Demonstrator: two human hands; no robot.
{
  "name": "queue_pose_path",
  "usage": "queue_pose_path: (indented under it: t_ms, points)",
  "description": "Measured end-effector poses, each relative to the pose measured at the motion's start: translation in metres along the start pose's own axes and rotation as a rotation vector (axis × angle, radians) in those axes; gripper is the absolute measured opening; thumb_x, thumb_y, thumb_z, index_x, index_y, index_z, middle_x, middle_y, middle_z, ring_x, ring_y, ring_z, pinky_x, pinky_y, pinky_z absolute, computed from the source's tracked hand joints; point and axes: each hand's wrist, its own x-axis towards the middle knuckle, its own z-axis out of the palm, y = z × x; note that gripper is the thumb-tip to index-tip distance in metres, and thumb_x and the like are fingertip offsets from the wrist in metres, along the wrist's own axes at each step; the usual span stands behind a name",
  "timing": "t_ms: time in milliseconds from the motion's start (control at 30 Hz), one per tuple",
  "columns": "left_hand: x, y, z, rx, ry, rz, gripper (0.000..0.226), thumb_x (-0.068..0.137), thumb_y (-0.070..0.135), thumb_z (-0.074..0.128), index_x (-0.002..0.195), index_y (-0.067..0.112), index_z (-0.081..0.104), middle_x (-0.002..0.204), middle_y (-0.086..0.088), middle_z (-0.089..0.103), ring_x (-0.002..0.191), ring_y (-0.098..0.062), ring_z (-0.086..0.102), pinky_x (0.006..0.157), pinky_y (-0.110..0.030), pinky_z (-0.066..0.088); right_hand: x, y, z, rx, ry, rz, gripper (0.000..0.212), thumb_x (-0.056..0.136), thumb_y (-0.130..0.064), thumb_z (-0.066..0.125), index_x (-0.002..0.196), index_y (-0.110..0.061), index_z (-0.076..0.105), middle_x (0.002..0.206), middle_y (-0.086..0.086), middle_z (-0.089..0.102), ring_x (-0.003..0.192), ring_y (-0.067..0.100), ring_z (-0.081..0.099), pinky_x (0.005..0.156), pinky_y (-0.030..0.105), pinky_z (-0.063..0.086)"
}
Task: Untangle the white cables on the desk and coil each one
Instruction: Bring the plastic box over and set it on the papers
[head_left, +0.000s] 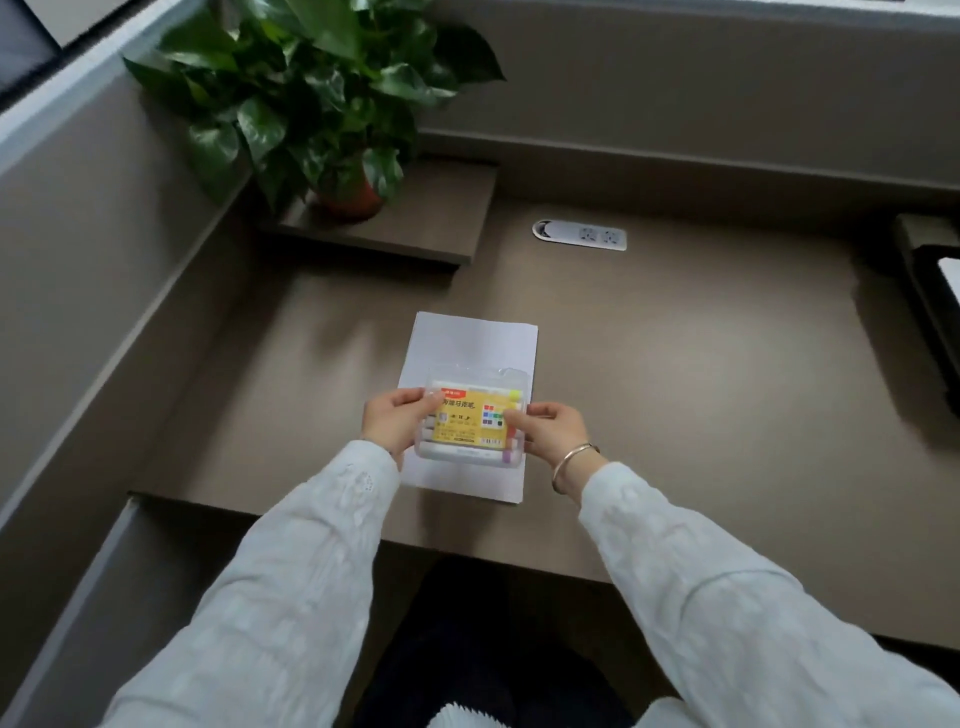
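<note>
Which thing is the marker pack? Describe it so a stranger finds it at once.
On the desk lies a white paper sheet. Just above its near half, both hands hold the marker pack: a clear case with a yellow label, the only colourful item there.

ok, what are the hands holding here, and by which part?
Both hold the clear marker pack over the white paper: left hand grips its left end, right hand its right end, fingers curled round the edges.

Potted plant (311, 98) on corner shelf (415, 223), desk socket panel (579, 235), white paper (470, 343), marker pack (470, 421)
</note>
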Motion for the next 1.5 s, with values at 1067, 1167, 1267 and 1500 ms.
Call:
queue_pose_path:
  t_ms: [1067, 1167, 1267, 1500]
  points:
    - [0.059, -0.018, -0.041, 0.052, 0.212, -0.099, 0.031, 0.083, 0.005, 0.070, 0.113, 0.002, 0.067, 0.092, -0.002, 0.070, 0.082, -0.019, 0.066, 0.094, -0.039, 0.053, 0.061, 0.016, 0.042, -0.163, 0.314, 0.104, 0.016, 0.076, -0.019, 0.074, 0.084, -0.014, 0.060, 0.080, 0.007, 0.064, 0.076, 0.028, 0.063, 0.083, 0.042, 0.054]
    - [0.007, -0.029, -0.057, -0.108, 0.262, -0.067, 0.027, 0.085, 0.001, 0.068, 0.112, -0.001, 0.065, 0.094, -0.007, 0.068, 0.084, -0.021, 0.066, 0.086, -0.033, 0.056, 0.016, 0.020, 0.050, -0.172, 0.198, 0.028, 0.011, 0.080, -0.011, 0.069, 0.073, -0.009, 0.061, 0.062, 0.007, 0.059, 0.055, 0.020, 0.055, 0.066, 0.033, 0.051]
    - [-0.053, -0.047, -0.069, -0.191, 0.301, -0.019, 0.026, 0.087, 0.001, 0.066, 0.113, 0.004, 0.064, 0.102, -0.008, 0.066, 0.097, -0.020, 0.065, 0.077, -0.025, 0.056, -0.024, 0.033, 0.067, -0.175, -0.025, 0.011, 0.013, 0.080, -0.001, 0.065, 0.069, -0.008, 0.061, 0.059, 0.006, 0.057, 0.055, 0.020, 0.055, 0.069, 0.036, 0.054]
    - [-0.194, -0.122, -0.139, -0.449, 0.535, 0.073, 0.025, 0.090, 0.005, 0.065, 0.115, 0.004, 0.065, 0.103, -0.013, 0.068, 0.092, -0.018, 0.067, 0.078, -0.027, 0.058, -0.155, 0.080, 0.137, -0.381, -0.497, -0.005, 0.005, 0.083, -0.002, 0.067, 0.080, -0.005, 0.065, 0.073, 0.011, 0.062, 0.066, 0.021, 0.063, 0.069, 0.030, 0.058]
